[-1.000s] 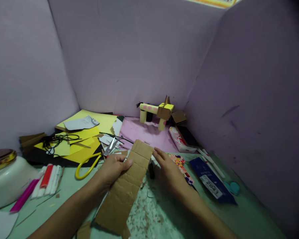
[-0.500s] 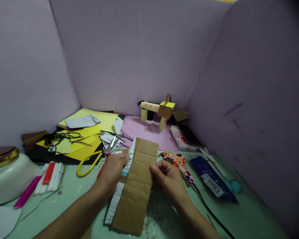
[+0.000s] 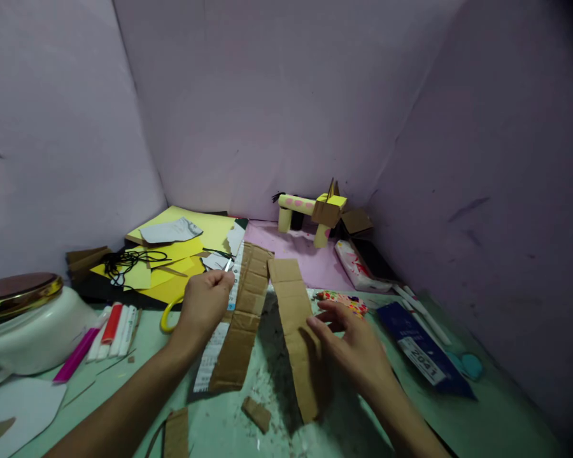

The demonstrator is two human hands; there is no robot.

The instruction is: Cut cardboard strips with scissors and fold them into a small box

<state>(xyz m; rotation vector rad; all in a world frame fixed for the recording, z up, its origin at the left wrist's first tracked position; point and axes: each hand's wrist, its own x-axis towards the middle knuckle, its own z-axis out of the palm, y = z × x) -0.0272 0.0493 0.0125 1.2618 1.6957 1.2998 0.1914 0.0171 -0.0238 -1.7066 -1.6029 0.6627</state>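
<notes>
My left hand [image 3: 209, 299] is closed on the left edge of a creased strip of cardboard [image 3: 246, 318] with a white printed border, holding it tilted above the table. A second, plainer cardboard strip [image 3: 293, 324] stands apart to its right, their upper corners close together. My right hand [image 3: 348, 334] is at this strip's right edge, thumb against it and the other fingers spread loosely. Scissors with a yellow handle [image 3: 168, 318] are mostly hidden behind my left hand. On the table below lies a small cardboard scrap [image 3: 256, 414].
A yellow paper animal figure [image 3: 305, 207] stands at the back. Yellow sheets [image 3: 172, 254] and black string [image 3: 128, 261] are left, near markers [image 3: 117, 331] and a white pot [image 3: 42, 337]. A phone [image 3: 375, 259] and a blue packet [image 3: 424, 350] lie right.
The cardboard has come apart into two strips, the printed one in my left hand and the plain one by my right. My right hand's pinch has loosened. The view has shifted slightly left.
</notes>
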